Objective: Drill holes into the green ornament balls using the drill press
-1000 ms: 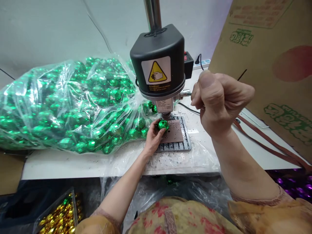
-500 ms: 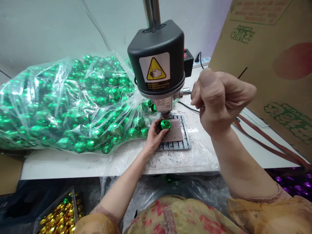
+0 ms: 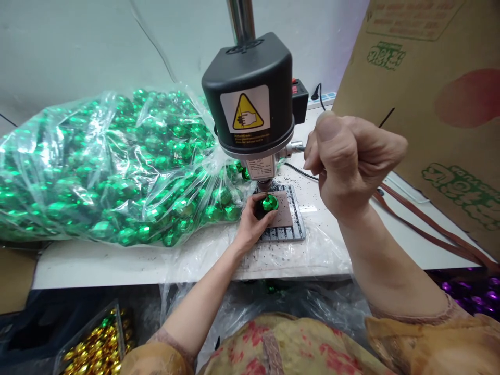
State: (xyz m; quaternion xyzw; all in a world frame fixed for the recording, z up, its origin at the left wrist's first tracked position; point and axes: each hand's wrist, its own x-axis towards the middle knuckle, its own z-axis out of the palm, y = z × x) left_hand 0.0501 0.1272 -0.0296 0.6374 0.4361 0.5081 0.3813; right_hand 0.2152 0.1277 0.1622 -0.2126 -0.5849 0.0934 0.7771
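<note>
A small black bench drill press [image 3: 250, 99] with a yellow hand-warning label stands in the middle of the table. Under its chuck, my left hand [image 3: 253, 219] pinches a shiny green faceted bead [image 3: 270, 203] between thumb and fingers. The bead is over a brownish board [image 3: 284, 211] on the drill's slotted grey base [image 3: 299, 229]. My right hand [image 3: 347, 156], closed in a fist, grips the drill's feed handle [image 3: 299, 146] at the right side. Most of that handle is hidden by the fingers.
A clear plastic bag [image 3: 109, 172] full of green beads lies to the left. A large cardboard box [image 3: 422, 130] and brown straps [image 3: 433, 224] are at the right. Dark shavings dot the white table [image 3: 117, 265]. Gold beads [image 3: 96, 349] and purple beads [image 3: 474, 299] sit lower down.
My left hand has shifted the green bead slightly right and down, further over the board. My right hand stays closed on the handle, almost unmoved.
</note>
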